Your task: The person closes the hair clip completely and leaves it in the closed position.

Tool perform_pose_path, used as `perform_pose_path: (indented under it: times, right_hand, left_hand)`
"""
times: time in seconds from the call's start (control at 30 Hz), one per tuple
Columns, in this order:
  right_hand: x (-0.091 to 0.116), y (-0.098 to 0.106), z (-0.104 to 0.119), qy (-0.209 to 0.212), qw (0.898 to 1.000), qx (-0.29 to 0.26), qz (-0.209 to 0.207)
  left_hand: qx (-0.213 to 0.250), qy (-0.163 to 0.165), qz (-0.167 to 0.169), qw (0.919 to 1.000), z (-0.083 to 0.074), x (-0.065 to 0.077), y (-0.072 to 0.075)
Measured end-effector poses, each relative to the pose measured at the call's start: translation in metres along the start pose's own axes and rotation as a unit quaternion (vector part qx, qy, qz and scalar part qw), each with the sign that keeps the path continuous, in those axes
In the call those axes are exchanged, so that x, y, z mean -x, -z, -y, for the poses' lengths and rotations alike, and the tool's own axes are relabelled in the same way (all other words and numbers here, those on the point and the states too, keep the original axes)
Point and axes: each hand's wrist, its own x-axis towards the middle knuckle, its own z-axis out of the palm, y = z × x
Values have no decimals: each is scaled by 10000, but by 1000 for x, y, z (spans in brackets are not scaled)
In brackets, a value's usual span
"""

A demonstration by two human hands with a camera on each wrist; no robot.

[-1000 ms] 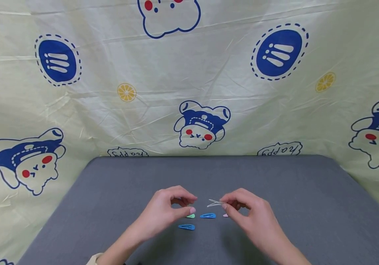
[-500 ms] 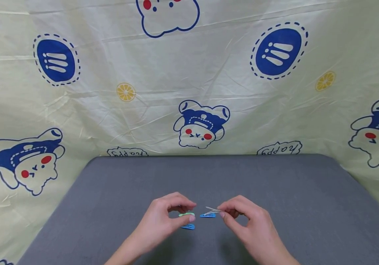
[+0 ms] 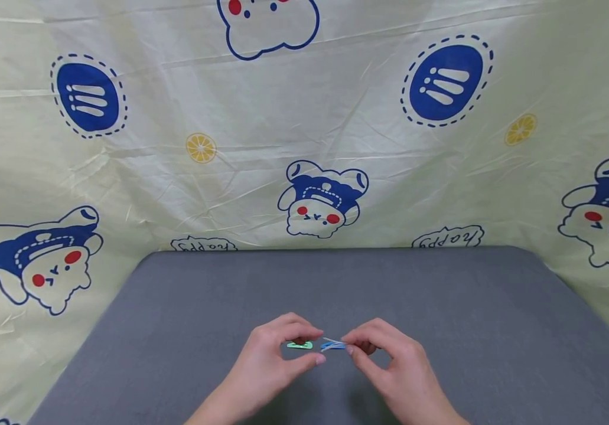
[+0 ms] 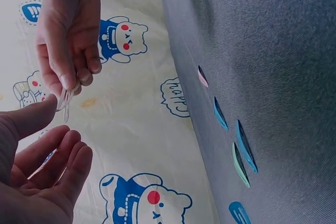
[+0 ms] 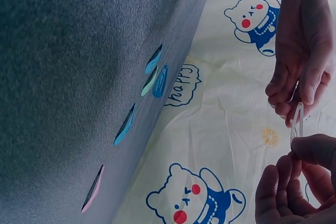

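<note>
My right hand [image 3: 389, 360] pinches a whitish snap hair clip [image 5: 296, 127] between thumb and fingers. The clip's two prongs stand spread apart, pointing at my left hand [image 3: 269, 360]. That hand's thumb and fingers are apart, on either side of the clip's free end; I cannot tell whether they touch it. Below, a green hair clip [image 3: 300, 345] and a blue hair clip [image 3: 331, 346] lie on the table. The left wrist view also has a pink hair clip [image 4: 202, 76] and further blue hair clips [image 4: 245, 148] there; the hands hide these in the head view.
The dark grey tabletop [image 3: 203, 289] stretches out behind and to both sides of the hands. A pale cloth [image 3: 176, 195] printed with cartoon bears hangs behind the far edge.
Both hands have come lower and closer together, the right one going left with the whitish hair clip and the left one going right. They now cover the pink clip and the nearer blue one.
</note>
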Motion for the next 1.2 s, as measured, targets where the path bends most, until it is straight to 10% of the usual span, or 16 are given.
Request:
perform_pose_path:
  times: [0.7,0.97,1.2]
  right_hand:
    - [8,-16,-10,1137,9917,-268,-545]
    - [10,-18,-7,178,9967,-628,-479]
    - [11,-20,-11,273,9903,-1313,-375]
  left_hand:
    - [-113,-609,-474,9970,5,3,-8]
    - [-4,-492,-733,9961,7,4,-11]
    - [361,-359,-778,9957,5,5,-13]
